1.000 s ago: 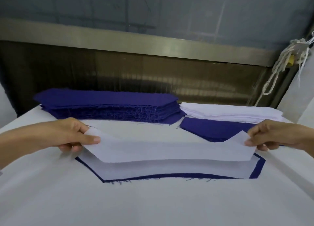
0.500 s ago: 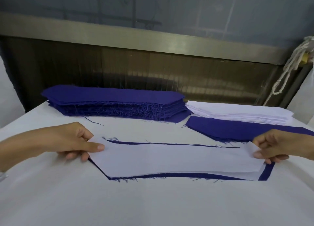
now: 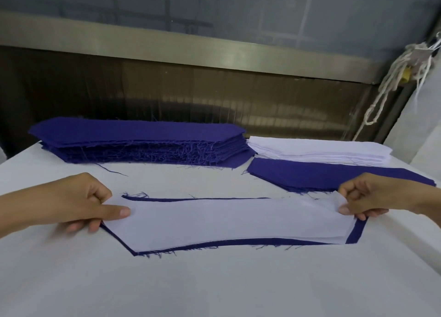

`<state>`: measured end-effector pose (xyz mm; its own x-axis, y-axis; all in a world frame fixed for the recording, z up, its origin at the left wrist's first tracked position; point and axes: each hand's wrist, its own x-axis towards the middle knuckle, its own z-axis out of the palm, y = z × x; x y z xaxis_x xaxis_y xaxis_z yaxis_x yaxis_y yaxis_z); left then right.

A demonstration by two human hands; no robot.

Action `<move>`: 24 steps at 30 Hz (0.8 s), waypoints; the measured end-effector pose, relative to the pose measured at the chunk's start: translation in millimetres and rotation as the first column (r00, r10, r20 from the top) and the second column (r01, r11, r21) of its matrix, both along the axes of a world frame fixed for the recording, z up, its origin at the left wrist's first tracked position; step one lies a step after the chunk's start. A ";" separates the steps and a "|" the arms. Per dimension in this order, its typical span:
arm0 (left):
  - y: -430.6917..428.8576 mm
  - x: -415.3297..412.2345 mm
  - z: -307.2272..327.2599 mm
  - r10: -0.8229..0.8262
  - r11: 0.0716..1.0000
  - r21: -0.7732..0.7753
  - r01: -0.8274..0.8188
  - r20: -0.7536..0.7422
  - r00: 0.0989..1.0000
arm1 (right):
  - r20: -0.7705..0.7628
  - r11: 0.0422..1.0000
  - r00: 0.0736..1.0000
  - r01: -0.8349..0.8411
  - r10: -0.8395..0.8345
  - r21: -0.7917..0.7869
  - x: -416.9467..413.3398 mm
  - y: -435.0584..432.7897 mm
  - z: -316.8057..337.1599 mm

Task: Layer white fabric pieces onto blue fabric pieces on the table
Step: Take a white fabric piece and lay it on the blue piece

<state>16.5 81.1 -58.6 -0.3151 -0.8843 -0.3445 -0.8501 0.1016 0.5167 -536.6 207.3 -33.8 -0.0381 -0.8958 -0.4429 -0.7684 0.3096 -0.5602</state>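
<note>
A long white fabric piece (image 3: 226,221) lies across a blue fabric piece (image 3: 355,235) in the middle of the white table (image 3: 214,288). Only a thin blue border shows around the white. My left hand (image 3: 78,204) pinches the white piece's left end between thumb and fingers. At the right end, my right hand (image 3: 372,197) pinches the white corner, which is slightly raised off the blue. A second white layer shows under that right corner.
A tall stack of blue pieces (image 3: 140,140) sits at the back left. A stack of white pieces (image 3: 319,152) rests at the back right on more blue pieces (image 3: 310,176). A metal-framed panel (image 3: 214,47) and hanging white cords (image 3: 393,78) stand behind the table.
The white piece was held up above the blue one a second ago. Both hands have lowered it flat and drawn it back, so it now covers the blue piece.
</note>
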 end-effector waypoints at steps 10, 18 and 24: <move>-0.4 0.2 -0.4 0.001 1.000 -0.026 -0.001 0.004 1.000 | 0.019 1.000 1.000 0.004 -0.003 -0.001 1.3 8.4 7.6; -6.6 3.4 -9.7 0.041 0.998 -0.044 -0.042 -0.030 0.999 | -0.084 0.999 0.996 0.044 -0.042 0.015 9.6 11.8 12.2; -16.6 11.3 -19.7 0.064 0.997 -0.039 -0.065 -0.033 0.997 | -0.230 0.997 0.970 0.072 -0.078 -0.032 14.9 9.1 13.4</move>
